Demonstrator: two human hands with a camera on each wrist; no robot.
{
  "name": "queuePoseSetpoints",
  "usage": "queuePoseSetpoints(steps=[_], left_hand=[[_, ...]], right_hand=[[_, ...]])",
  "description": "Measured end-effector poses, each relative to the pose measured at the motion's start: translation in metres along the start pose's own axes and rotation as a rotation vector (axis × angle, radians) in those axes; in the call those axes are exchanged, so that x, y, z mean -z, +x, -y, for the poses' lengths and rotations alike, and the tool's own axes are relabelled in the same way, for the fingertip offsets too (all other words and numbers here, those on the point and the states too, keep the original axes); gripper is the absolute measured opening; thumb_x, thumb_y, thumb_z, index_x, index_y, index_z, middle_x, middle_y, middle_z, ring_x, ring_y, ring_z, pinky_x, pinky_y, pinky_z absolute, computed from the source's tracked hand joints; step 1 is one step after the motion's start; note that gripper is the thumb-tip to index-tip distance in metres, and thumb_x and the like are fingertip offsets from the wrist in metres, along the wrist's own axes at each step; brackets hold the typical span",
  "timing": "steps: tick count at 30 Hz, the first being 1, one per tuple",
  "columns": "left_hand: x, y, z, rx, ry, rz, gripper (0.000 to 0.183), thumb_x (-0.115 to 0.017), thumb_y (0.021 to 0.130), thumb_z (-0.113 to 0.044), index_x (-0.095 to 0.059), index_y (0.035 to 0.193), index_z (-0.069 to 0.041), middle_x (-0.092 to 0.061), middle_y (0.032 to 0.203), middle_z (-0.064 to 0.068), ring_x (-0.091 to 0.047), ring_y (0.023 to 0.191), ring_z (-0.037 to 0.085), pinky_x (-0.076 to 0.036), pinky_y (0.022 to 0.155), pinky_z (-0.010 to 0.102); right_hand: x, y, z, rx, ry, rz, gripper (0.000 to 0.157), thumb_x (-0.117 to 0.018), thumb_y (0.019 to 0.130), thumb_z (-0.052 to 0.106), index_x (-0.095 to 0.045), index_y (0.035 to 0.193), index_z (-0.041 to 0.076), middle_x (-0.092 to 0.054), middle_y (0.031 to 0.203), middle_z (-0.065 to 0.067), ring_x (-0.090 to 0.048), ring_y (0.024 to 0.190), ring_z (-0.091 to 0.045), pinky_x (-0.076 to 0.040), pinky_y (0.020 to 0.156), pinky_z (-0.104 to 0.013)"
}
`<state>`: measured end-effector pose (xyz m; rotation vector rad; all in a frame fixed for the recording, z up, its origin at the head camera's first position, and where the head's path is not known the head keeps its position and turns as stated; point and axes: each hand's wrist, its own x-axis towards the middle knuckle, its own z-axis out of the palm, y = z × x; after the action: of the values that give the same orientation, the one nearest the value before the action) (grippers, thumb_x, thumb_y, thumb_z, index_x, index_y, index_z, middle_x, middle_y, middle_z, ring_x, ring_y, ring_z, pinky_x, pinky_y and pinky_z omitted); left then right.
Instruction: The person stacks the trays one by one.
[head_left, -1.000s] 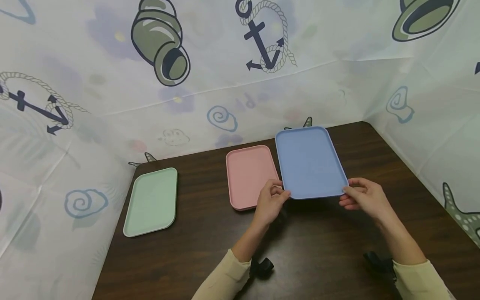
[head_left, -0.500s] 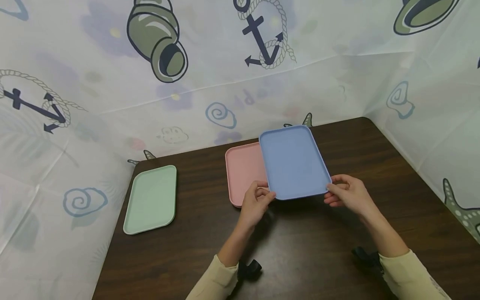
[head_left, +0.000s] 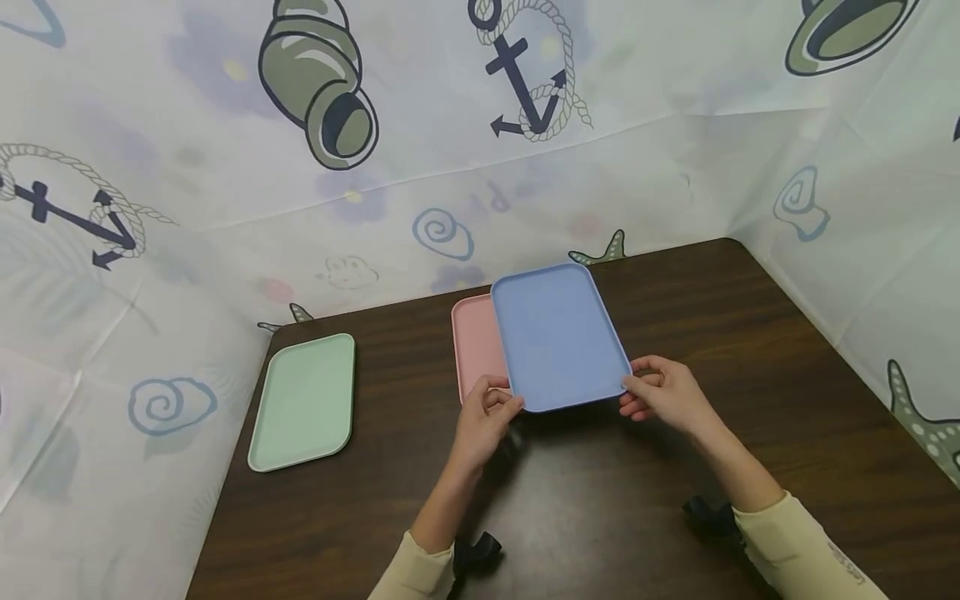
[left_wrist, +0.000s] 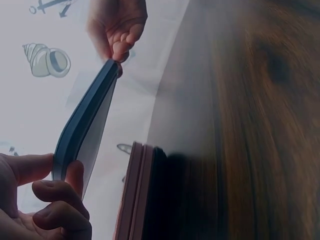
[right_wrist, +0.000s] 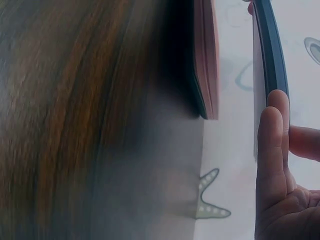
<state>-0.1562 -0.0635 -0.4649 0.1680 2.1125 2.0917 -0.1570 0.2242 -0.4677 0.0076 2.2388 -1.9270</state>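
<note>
A blue tray (head_left: 558,333) hangs above the dark wooden table (head_left: 600,500), held by its two near corners. My left hand (head_left: 486,417) pinches the near left corner, my right hand (head_left: 663,392) the near right one. The blue tray overlaps most of a pink tray (head_left: 471,343) lying flat on the table beneath it. In the left wrist view the blue tray (left_wrist: 85,120) appears edge-on above the pink tray (left_wrist: 132,195), with the left hand's fingers (left_wrist: 60,200) curled round its corner. The right wrist view shows the right hand's fingers (right_wrist: 272,150) on the blue tray's rim (right_wrist: 272,50), apart from the pink tray (right_wrist: 206,55).
A green tray (head_left: 303,402) lies flat on the table at the left. A printed plastic sheet (head_left: 450,125) with anchors and shells walls in the table at the back and on both sides. Black wrist straps (head_left: 472,554) show at both sleeves.
Both hands have carried the blue tray leftward, from beside the pink tray to over it, so it now covers most of the pink tray.
</note>
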Motion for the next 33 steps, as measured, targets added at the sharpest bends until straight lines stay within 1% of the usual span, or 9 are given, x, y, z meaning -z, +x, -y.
queuePoseSetpoints(steps=[4, 6, 10, 15, 20, 27, 31, 33], left_hand=[[0.011, 0.002, 0.017, -0.003, 0.000, -0.026, 0.032, -0.066, 0.091, 0.000, -0.051, 0.117, 0.007, -0.061, 0.074, 0.002, -0.039, 0.049, 0.007, -0.031, 0.048, 0.020], [0.016, 0.002, 0.021, -0.008, 0.004, -0.040, 0.031, -0.067, 0.090, 0.000, -0.051, 0.117, 0.006, -0.061, 0.074, 0.004, -0.039, 0.049, 0.006, -0.031, 0.048, 0.020], [0.026, 0.001, 0.026, 0.000, 0.000, -0.070, 0.033, -0.068, 0.090, -0.001, -0.052, 0.118, 0.006, -0.062, 0.076, 0.010, -0.038, 0.049, 0.007, -0.029, 0.047, 0.020], [0.036, -0.001, 0.031, 0.012, -0.016, -0.097, 0.033, -0.067, 0.090, -0.001, -0.053, 0.118, 0.007, -0.062, 0.079, 0.012, -0.038, 0.049, 0.007, -0.029, 0.047, 0.020], [0.042, 0.000, 0.033, 0.004, 0.016, -0.124, 0.031, -0.068, 0.090, 0.000, -0.053, 0.115, 0.008, -0.063, 0.080, 0.016, -0.042, 0.051, 0.008, -0.031, 0.048, 0.020], [0.047, -0.006, 0.009, 0.020, 0.063, -0.124, 0.030, -0.066, 0.090, 0.004, -0.054, 0.116, 0.013, -0.063, 0.080, 0.011, -0.047, 0.054, 0.011, -0.036, 0.051, 0.021], [0.049, -0.007, 0.007, 0.015, 0.115, -0.144, 0.029, -0.066, 0.090, 0.003, -0.055, 0.115, 0.014, -0.063, 0.080, 0.014, -0.048, 0.056, 0.012, -0.037, 0.053, 0.021], [0.050, -0.007, 0.007, 0.011, 0.139, -0.157, 0.029, -0.066, 0.090, 0.003, -0.056, 0.114, 0.014, -0.063, 0.081, 0.018, -0.049, 0.058, 0.013, -0.038, 0.054, 0.021]], right_hand=[[-0.010, 0.004, -0.001, 0.005, 0.004, 0.017, 0.039, -0.059, 0.097, 0.006, -0.043, 0.126, -0.016, -0.070, 0.080, -0.022, -0.071, 0.065, -0.026, -0.057, 0.060, -0.040], [-0.015, 0.006, -0.002, 0.007, 0.005, 0.026, 0.038, -0.059, 0.097, 0.005, -0.043, 0.125, -0.016, -0.070, 0.079, -0.021, -0.071, 0.065, -0.027, -0.057, 0.059, -0.040], [-0.024, 0.012, -0.003, 0.005, 0.000, 0.035, 0.036, -0.059, 0.097, 0.005, -0.044, 0.123, -0.016, -0.070, 0.078, -0.020, -0.070, 0.065, -0.026, -0.057, 0.058, -0.036], [-0.034, 0.019, -0.007, -0.004, 0.001, 0.045, 0.035, -0.059, 0.097, 0.005, -0.046, 0.122, -0.015, -0.070, 0.079, -0.020, -0.070, 0.064, -0.025, -0.057, 0.059, -0.037], [-0.042, 0.025, -0.011, -0.004, 0.015, 0.047, 0.032, -0.058, 0.097, 0.004, -0.047, 0.119, -0.014, -0.070, 0.077, -0.019, -0.070, 0.063, -0.023, -0.057, 0.058, -0.038], [-0.052, 0.032, -0.011, -0.015, 0.040, 0.049, 0.031, -0.059, 0.097, 0.004, -0.047, 0.119, -0.015, -0.070, 0.080, -0.022, -0.070, 0.063, -0.023, -0.057, 0.058, -0.037], [-0.057, 0.033, -0.011, -0.016, 0.056, 0.041, 0.032, -0.059, 0.097, 0.003, -0.047, 0.119, -0.015, -0.069, 0.080, -0.024, -0.070, 0.063, -0.023, -0.057, 0.058, -0.037], [-0.059, 0.034, -0.011, -0.017, 0.063, 0.035, 0.031, -0.059, 0.096, 0.003, -0.047, 0.119, -0.015, -0.069, 0.080, -0.024, -0.070, 0.063, -0.023, -0.057, 0.058, -0.037]])
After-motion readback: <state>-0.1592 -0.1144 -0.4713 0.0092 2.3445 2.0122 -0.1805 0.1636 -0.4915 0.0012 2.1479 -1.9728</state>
